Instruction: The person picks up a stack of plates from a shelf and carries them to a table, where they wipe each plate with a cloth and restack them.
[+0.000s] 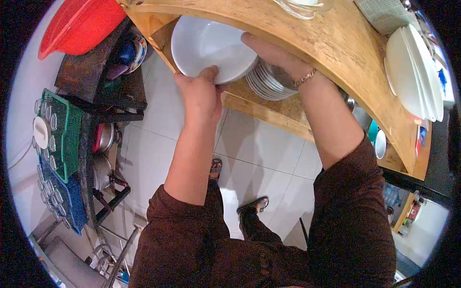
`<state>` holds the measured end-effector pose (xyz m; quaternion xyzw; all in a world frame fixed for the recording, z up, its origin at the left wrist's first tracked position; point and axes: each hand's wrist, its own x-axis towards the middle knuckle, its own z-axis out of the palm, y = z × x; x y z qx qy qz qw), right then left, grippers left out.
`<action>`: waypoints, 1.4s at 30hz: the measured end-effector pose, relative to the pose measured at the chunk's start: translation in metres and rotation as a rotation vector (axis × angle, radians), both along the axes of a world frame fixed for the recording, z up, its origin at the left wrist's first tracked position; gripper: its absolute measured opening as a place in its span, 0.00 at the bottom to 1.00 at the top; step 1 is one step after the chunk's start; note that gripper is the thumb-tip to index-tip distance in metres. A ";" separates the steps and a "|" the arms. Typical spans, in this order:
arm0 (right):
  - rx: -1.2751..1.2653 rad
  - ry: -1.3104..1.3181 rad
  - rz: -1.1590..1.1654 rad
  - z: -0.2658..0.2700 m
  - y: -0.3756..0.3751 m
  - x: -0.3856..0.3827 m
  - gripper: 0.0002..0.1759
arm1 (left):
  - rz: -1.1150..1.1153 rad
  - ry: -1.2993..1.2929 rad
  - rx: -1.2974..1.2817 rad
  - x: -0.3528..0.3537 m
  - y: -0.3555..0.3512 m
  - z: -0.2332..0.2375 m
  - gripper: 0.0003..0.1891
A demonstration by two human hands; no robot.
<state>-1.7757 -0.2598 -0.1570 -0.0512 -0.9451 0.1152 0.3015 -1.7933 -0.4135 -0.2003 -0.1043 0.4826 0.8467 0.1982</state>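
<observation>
A large white bowl (206, 45) is tilted toward me at the front of a wooden shelf unit. My left hand (199, 89) grips its near rim, thumb on the inside and fingers underneath. My right hand (273, 53) holds the bowl's right side; most of its fingers are hidden behind the rim and the shelf top. A stack of white plates (266, 86) stands on the lower shelf (269, 115), just below my right hand and beside the bowl.
Several white dishes (408, 72) stand on the wooden top (355, 53) at right. A white cup (380, 144) sits inside the unit. At left, a dark rack (86, 110) holds a red basin (84, 24) and a green basket (65, 134) of glasses. A tiled floor (259, 139) lies below.
</observation>
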 end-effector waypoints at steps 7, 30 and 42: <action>0.062 0.042 -0.124 -0.005 0.006 -0.046 0.20 | 0.155 0.111 -0.137 -0.011 0.019 -0.032 0.30; 0.171 -0.083 -0.088 -0.027 0.004 -0.074 0.20 | 0.003 0.383 -0.746 -0.069 0.041 -0.093 0.34; 0.193 -0.138 -0.084 -0.030 0.006 -0.075 0.20 | -0.156 0.561 -1.114 -0.072 0.030 -0.087 0.30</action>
